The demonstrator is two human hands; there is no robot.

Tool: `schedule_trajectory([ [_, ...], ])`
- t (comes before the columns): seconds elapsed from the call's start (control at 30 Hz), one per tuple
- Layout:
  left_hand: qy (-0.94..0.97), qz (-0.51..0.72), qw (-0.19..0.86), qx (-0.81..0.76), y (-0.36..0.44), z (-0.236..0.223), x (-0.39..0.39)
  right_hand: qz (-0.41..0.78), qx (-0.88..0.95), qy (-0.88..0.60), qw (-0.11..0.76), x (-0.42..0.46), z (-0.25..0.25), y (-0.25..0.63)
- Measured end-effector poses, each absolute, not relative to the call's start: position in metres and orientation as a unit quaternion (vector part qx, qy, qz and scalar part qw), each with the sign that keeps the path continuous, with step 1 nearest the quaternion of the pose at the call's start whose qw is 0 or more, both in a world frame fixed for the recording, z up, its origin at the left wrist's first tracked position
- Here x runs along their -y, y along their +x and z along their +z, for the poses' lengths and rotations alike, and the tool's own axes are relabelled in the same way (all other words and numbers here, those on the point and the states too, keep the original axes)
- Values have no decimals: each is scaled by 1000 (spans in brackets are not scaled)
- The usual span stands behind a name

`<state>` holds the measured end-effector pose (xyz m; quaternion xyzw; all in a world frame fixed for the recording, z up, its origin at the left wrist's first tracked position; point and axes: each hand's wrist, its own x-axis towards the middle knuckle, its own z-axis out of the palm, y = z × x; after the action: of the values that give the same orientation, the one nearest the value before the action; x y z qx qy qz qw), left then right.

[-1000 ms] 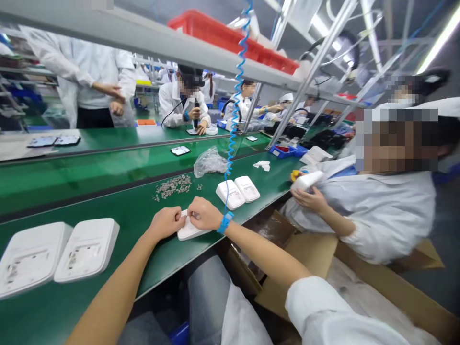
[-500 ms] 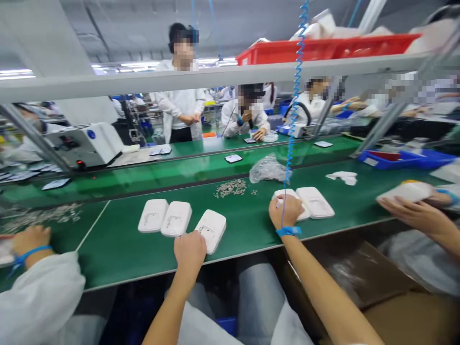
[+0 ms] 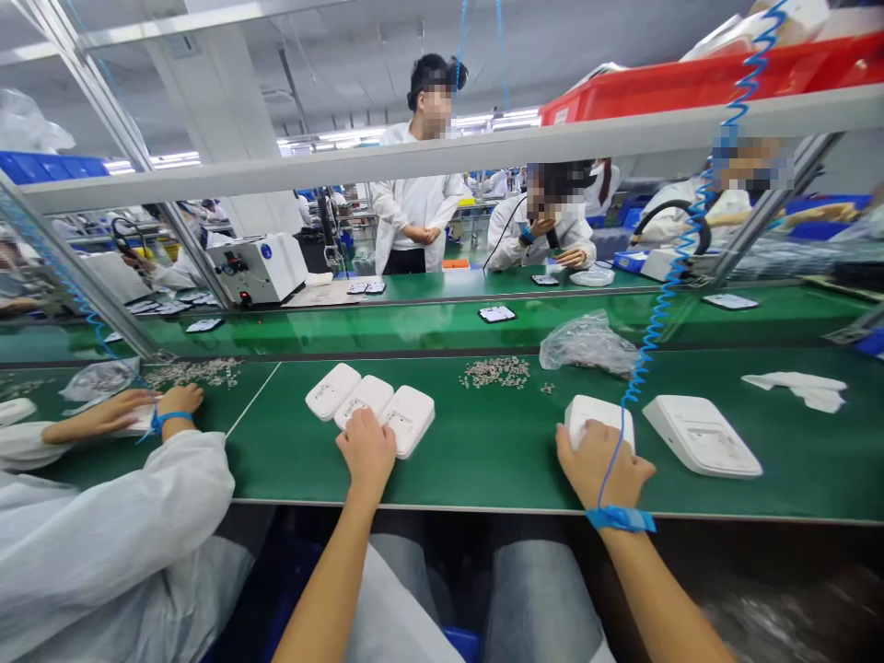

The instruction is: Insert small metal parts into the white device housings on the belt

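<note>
My left hand [image 3: 366,451] rests on the near edge of a row of three white plastic housings [image 3: 409,419] lying side by side on the green bench [image 3: 483,460]. My right hand [image 3: 599,470] grips another white housing [image 3: 595,416] near the bench's front edge. A blue wrist strap [image 3: 620,518] sits on my right wrist, and its coiled blue cord [image 3: 673,276] runs upward. One more white housing [image 3: 701,435] lies just right of my right hand. A small heap of screws [image 3: 497,371] lies beyond, in the middle of the bench.
A crumpled clear plastic bag [image 3: 587,343] and white scraps [image 3: 797,387] lie further back and right. A co-worker's hands [image 3: 138,410] work at the left; other people stand and sit across the conveyor [image 3: 414,327]. A grey shelf [image 3: 448,157] with red bins [image 3: 691,78] hangs overhead.
My view swung left. My left hand slid a housing over beside two others, making a row of three. My right hand reached right and took hold of another housing.
</note>
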<state>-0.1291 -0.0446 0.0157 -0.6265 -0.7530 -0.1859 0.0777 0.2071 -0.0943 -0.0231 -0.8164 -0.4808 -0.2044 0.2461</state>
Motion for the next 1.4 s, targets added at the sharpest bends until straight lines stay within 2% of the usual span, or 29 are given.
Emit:
schedule_trajectory([
  [0.13,-584,-185,79,786,-168,21,28,-180,585,-765,201,103,-9,156],
  [0.27,-528,-236,136,804,-178,28,11,-91,667,-680,289,87,11,117],
  [0.33,-596,-270,151,741,-157,26,10,-55,673,-651,346,62,20,124],
  [0.4,-734,-267,101,616,-125,21,14,-60,643,-671,365,30,24,152],
  [0.47,-824,-230,21,517,-92,13,18,-102,594,-722,340,1,19,191],
  [0.63,-854,-163,-104,484,-50,10,-8,-67,568,-777,264,-33,-19,262],
  [0.77,-903,-119,-213,355,-45,20,-52,-53,580,-775,245,-37,-37,270],
  [0.93,-909,-126,-222,329,-40,14,-72,-50,588,-771,238,-40,-40,270],
  [1.2,-912,-154,-229,302,-44,6,-64,-106,592,-715,357,-45,-48,272],
  [1.4,-856,-231,-265,379,-41,3,-65,-86,615,-650,438,-44,-47,275],
])
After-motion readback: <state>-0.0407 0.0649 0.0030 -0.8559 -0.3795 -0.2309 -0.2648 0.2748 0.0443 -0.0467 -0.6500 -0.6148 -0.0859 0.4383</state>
